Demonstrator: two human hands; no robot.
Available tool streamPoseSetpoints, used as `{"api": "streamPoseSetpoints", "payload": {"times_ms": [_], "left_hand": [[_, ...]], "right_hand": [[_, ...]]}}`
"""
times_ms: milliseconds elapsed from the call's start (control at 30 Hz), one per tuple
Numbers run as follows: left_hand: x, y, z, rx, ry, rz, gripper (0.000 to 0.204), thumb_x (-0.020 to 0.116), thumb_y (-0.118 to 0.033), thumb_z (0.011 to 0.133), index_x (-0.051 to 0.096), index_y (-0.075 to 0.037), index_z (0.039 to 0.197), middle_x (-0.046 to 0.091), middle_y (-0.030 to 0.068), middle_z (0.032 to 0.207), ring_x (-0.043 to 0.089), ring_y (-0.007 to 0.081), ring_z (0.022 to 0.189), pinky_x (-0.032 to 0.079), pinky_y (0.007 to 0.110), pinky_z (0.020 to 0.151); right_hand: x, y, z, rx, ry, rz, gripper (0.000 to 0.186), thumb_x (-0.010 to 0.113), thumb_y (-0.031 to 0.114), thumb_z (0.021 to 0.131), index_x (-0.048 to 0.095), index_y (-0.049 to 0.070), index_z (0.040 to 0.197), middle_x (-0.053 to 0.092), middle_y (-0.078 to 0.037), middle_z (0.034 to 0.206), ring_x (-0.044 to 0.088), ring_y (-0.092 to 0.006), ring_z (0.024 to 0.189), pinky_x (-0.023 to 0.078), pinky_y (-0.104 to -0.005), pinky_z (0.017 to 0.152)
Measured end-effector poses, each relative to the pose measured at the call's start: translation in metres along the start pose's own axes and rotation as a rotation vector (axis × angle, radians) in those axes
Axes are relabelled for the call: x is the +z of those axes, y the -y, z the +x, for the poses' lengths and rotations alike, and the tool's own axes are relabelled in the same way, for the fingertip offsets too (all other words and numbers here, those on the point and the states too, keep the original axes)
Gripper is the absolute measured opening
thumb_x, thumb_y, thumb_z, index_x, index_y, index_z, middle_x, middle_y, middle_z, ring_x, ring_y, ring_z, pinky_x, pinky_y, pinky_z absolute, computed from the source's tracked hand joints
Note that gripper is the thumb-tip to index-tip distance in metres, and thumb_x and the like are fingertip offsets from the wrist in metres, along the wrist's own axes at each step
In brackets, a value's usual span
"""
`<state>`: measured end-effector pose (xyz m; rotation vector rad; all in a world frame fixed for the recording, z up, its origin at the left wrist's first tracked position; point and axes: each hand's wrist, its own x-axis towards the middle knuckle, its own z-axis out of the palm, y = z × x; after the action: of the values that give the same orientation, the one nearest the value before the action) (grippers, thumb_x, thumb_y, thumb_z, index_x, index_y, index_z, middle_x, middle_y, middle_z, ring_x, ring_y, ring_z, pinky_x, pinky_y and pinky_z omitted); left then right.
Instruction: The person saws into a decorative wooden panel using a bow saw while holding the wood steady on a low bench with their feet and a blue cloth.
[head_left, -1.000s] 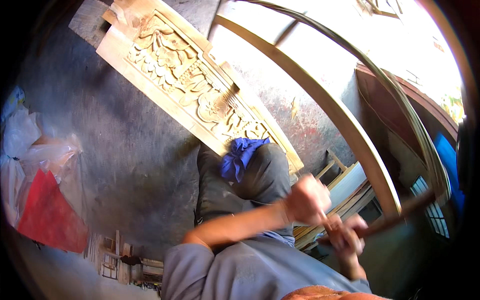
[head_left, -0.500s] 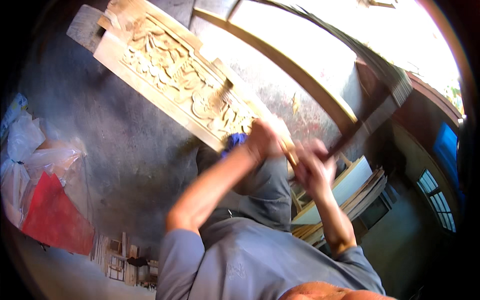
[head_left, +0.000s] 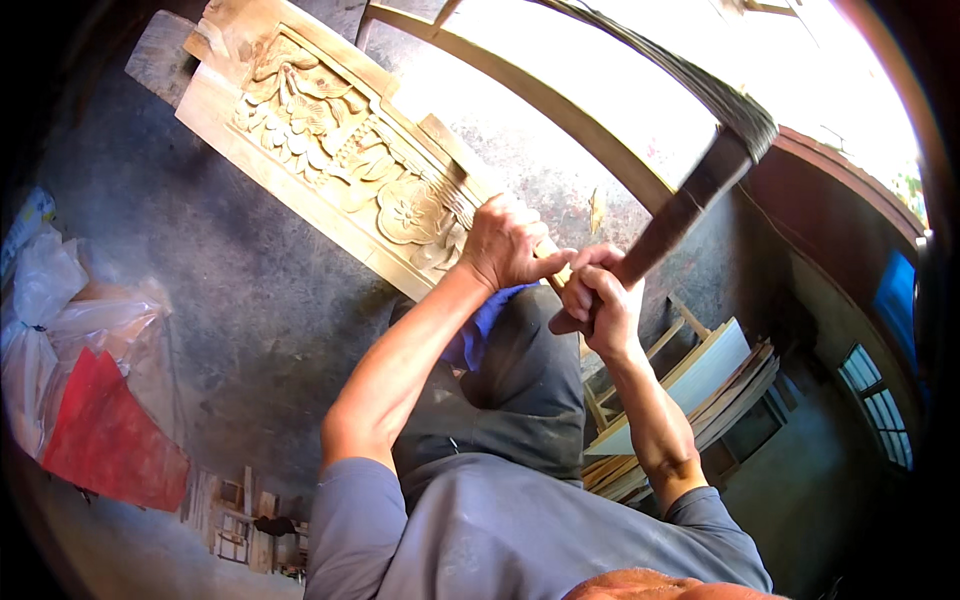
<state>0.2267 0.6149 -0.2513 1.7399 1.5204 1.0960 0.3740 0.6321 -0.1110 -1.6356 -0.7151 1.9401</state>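
Observation:
A long pale wooden panel (head_left: 220, 120) carved with flowers and leaves slants from the upper left toward my knees. My left hand (head_left: 508, 243) is closed over its near end, thumb stretched toward my right hand. My right hand (head_left: 605, 305) is wrapped around the lower end of the dark wooden arm of a frame saw (head_left: 690, 205). Dark cord is wound on the arm's upper end, and a pale wooden stretcher meets its middle. I cannot make out the blade. A blue cloth (head_left: 485, 325) lies by my knee, under the panel's end.
A grey, worn timber end (head_left: 160, 58) shows beneath the panel's far end. Boards (head_left: 700, 385) are stacked low at the right. Clear plastic bags (head_left: 45, 290) and a red sheet (head_left: 110, 435) lie at the left. Wooden pieces (head_left: 250, 520) stand at the lower left.
My right hand has moved up and left with the saw, its cord-wound end shifting left. My left hand has also moved slightly up and left on the panel.

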Motion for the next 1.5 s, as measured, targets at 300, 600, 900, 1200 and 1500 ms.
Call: {"api": "streamPoseSetpoints", "payload": {"times_ms": [300, 600, 900, 1200, 1500], "left_hand": [[-0.012, -0.264, -0.025, -0.028, -0.096, -0.350, 0.066, 0.057, -0.067, 0.097, 0.048, -0.016, 0.056, 0.041, 0.0086, 0.054, 0.049, 0.0261, 0.052, 0.038, 0.041, 0.055], [-0.003, 0.040, -0.004, 0.078, -0.019, 0.068, 0.055, 0.070, -0.062, 0.088, 0.065, -0.016, 0.059, 0.062, 0.0102, 0.061, 0.062, 0.0311, 0.058, 0.050, 0.045, 0.063], [0.012, -0.257, -0.040, 0.003, -0.045, -0.328, 0.065, 0.057, -0.060, 0.100, 0.048, -0.014, 0.054, 0.045, 0.0077, 0.059, 0.051, 0.0242, 0.058, 0.040, 0.040, 0.060], [0.009, -0.017, -0.033, -0.121, 0.214, 0.015, 0.064, 0.060, -0.068, 0.094, 0.075, -0.006, 0.091, 0.073, 0.0132, 0.094, 0.069, 0.0331, 0.090, 0.052, 0.048, 0.089], [-0.027, 0.002, -0.109, -0.604, -0.016, 0.256, 0.041, 0.085, -0.037, 0.086, 0.065, -0.006, 0.105, 0.065, 0.0130, 0.099, 0.064, 0.0354, 0.096, 0.051, 0.049, 0.087]], "right_hand": [[-0.068, 0.138, -0.258, 0.034, 0.000, -0.227, 0.031, 0.059, 0.022, 0.098, 0.051, 0.009, 0.070, 0.047, -0.002, 0.046, 0.038, -0.0133, 0.041, 0.053, -0.0398, 0.075], [0.023, -0.020, 0.025, -0.002, -0.017, -0.064, 0.020, 0.069, 0.018, 0.097, 0.069, -0.001, 0.100, 0.053, 0.000, 0.064, 0.047, -0.0099, 0.050, 0.038, -0.0288, 0.045], [-0.093, 0.099, -0.241, -0.024, -0.043, -0.164, 0.026, 0.068, 0.021, 0.097, 0.059, 0.003, 0.081, 0.049, -0.002, 0.053, 0.044, -0.0126, 0.044, 0.040, -0.0321, 0.043], [-0.032, -0.027, -0.021, 0.032, 0.038, -0.024, 0.014, 0.061, 0.010, 0.099, 0.062, -0.003, 0.100, 0.053, -0.004, 0.066, 0.046, -0.0123, 0.051, 0.042, -0.0295, 0.047], [0.037, 0.019, 0.003, 0.058, 0.004, -0.044, 0.010, 0.059, 0.005, 0.100, 0.058, -0.004, 0.105, 0.055, -0.005, 0.063, 0.048, -0.0107, 0.049, 0.041, -0.0253, 0.048]]}}
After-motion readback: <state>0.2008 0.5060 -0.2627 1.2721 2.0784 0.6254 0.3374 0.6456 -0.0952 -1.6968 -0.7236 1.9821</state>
